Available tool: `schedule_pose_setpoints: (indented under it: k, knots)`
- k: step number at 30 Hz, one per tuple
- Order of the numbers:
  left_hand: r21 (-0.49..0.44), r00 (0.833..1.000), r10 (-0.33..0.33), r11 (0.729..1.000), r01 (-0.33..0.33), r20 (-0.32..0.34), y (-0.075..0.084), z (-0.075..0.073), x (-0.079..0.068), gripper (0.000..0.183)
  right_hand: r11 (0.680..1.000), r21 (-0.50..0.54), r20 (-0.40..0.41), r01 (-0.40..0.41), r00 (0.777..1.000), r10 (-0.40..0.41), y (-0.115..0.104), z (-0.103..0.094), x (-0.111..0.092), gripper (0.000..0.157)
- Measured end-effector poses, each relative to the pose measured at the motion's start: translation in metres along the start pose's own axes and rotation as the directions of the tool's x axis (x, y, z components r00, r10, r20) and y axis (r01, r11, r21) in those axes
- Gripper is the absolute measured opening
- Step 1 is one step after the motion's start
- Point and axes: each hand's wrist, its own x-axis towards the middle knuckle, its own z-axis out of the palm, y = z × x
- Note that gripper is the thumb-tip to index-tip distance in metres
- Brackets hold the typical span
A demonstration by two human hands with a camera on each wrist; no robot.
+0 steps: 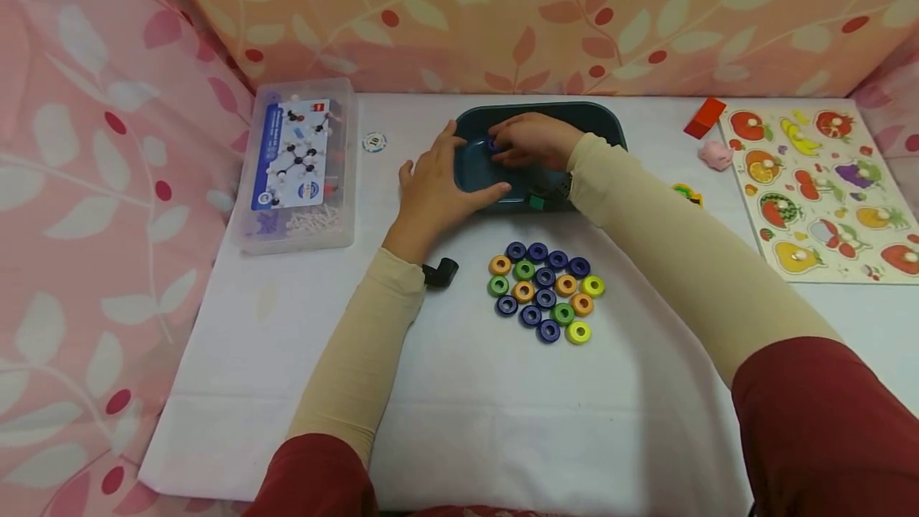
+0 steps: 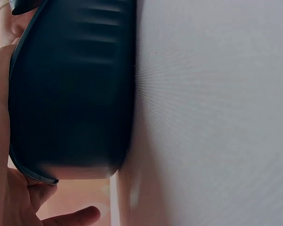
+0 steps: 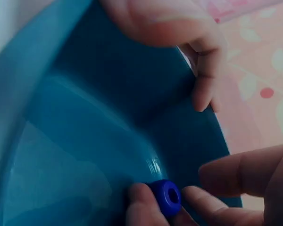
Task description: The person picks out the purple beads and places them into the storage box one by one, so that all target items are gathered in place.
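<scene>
lying between both hands [image 1: 439, 186] [image 1: 540, 140], blue ring [image 3: 162, 200] pinched in right fingertips [image 3: 199, 200]

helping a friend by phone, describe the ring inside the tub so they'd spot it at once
Find the dark teal tub at the far side of the white table. Inside it, toward the left end, the right hand pinches a small blue ring. The other rings lie on the table in front; this is the only one visible in the tub.
</scene>
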Motion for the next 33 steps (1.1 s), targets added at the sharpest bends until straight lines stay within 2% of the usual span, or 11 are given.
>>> schedule_pose_setpoints:
  k: [2,5,10,14,17,20,23,28,33]
  knots:
    - [-0.001,1.0,-0.001,1.0,0.001,0.003,0.0,0.0,0.0,0.116,1.0,-0.023,0.005,0.007,1.0,-0.007,0.0,-0.002,-0.004,0.051]
    - [0.0,1.0,-0.008,1.0,0.008,0.008,0.001,0.001,0.0,0.117,0.994,-0.088,-0.018,0.058,0.998,-0.059,0.001,-0.008,-0.023,0.051]
    - [-0.001,1.0,-0.014,1.0,0.014,0.012,0.002,0.003,-0.001,0.121,0.971,-0.169,-0.072,0.171,0.98,-0.185,0.01,-0.015,-0.079,0.053]
    - [-0.012,1.0,-0.017,1.0,0.017,0.003,0.003,0.002,-0.002,0.121,0.954,-0.234,-0.121,0.187,0.968,-0.22,0.037,-0.012,-0.124,0.048]
    - [-0.017,1.0,-0.019,1.0,0.019,-0.002,0.004,0.002,-0.003,0.118,0.928,-0.335,-0.165,0.164,0.959,-0.229,0.065,-0.005,-0.145,0.04]
    - [-0.014,1.0,-0.016,1.0,0.016,-0.006,0.005,0.0,-0.002,0.116,0.878,-0.46,-0.184,0.132,0.953,-0.24,0.092,0.002,-0.152,0.032]
    - [-0.006,1.0,-0.013,1.0,0.013,-0.014,0.005,-0.001,-0.001,0.115,0.837,-0.53,-0.158,0.131,0.955,-0.25,0.113,0.005,-0.151,0.027]
    - [0.006,1.0,-0.004,1.0,0.004,-0.028,0.004,-0.001,0.0,0.113,0.839,-0.527,-0.115,0.137,0.967,-0.229,0.136,0.007,-0.142,0.029]
    - [0.053,0.998,0.032,0.998,-0.03,-0.051,0.003,-0.001,-0.002,0.111,0.841,-0.522,-0.105,0.141,0.968,-0.227,0.144,0.007,-0.138,0.03]
